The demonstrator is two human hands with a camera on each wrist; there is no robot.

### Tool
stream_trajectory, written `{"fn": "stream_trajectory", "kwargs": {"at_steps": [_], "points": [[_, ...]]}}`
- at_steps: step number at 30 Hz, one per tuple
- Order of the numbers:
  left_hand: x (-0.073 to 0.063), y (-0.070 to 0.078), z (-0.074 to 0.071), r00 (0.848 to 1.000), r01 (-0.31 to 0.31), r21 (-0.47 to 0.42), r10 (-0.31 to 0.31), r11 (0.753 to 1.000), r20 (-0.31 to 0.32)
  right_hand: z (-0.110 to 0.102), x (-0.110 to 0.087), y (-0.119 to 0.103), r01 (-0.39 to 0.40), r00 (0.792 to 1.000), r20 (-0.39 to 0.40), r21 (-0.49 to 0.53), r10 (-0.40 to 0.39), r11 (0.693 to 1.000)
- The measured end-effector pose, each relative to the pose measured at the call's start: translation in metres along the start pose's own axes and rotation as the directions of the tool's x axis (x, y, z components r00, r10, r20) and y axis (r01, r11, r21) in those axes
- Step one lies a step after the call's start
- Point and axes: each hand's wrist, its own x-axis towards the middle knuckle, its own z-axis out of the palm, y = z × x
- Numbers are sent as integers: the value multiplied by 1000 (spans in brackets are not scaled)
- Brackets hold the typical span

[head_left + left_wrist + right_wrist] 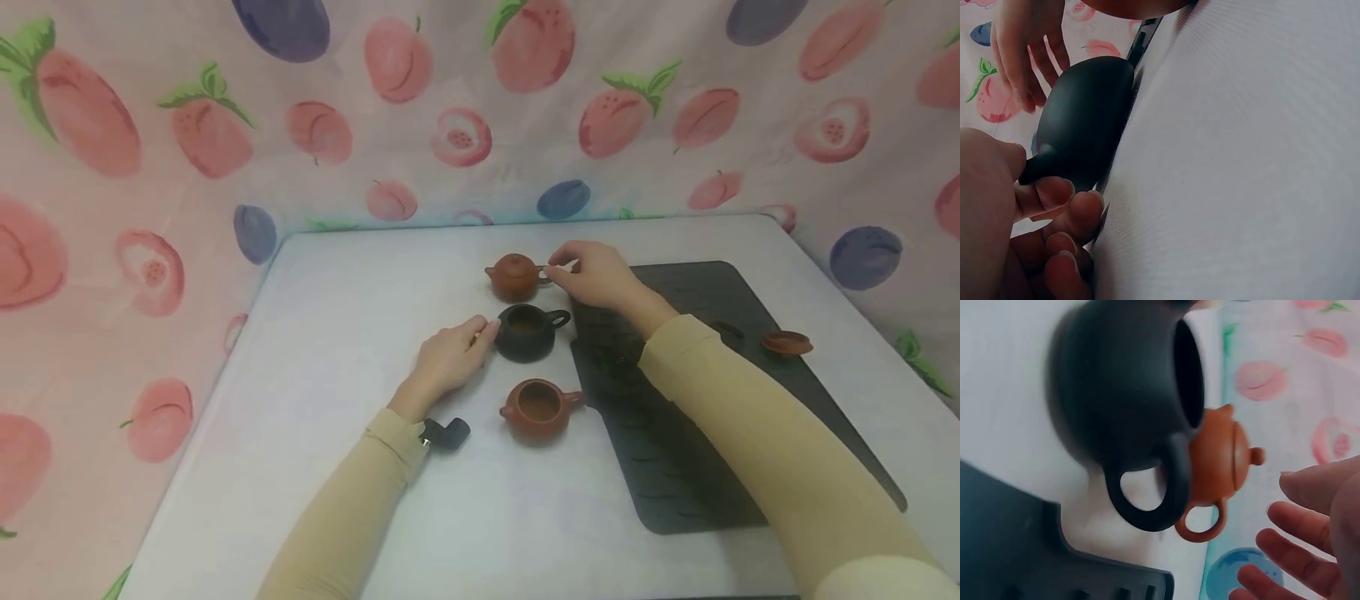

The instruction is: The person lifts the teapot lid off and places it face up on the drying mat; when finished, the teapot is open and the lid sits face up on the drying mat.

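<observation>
On the white counter (322, 333), before fruit-printed cloth (337, 75), pinching with the left hand (448, 360) the spout (1035, 167) of the black teapot (525, 344) at centre of the frame, and holding the right hand (600, 279) unclenched near the lidded brown teapot (513, 282), slightly higher.

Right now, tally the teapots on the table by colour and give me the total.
Reddish-brown: 2, the lidded teapot and the lidless reddish teapot
Black: 1, the black teapot between them
Total: 3
</observation>
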Motion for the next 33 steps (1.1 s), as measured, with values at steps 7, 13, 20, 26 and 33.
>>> {"fn": "stream_trajectory", "kwargs": {"at_steps": [7,13,20,26,33], "points": [[6,8,-8,992,72,-191,-51,979,116,1,6,-5,50,998,32,-79,-48,996],[25,9,-29,973,191,-343,-131,920,191,0,11,-15,-5,999,36,6,5,1000],[56,1,-26,982,25,-391,-95,920,-161,-7,16,-26,-183,982,23,326,185,928],[71,6,-20,947,-41,-438,-104,898,-302,-15,13,-31,-272,950,44,607,310,747],[70,11,-14,986,81,-418,-135,905,-100,-2,11,-27,-149,989,30,192,146,970]]}}
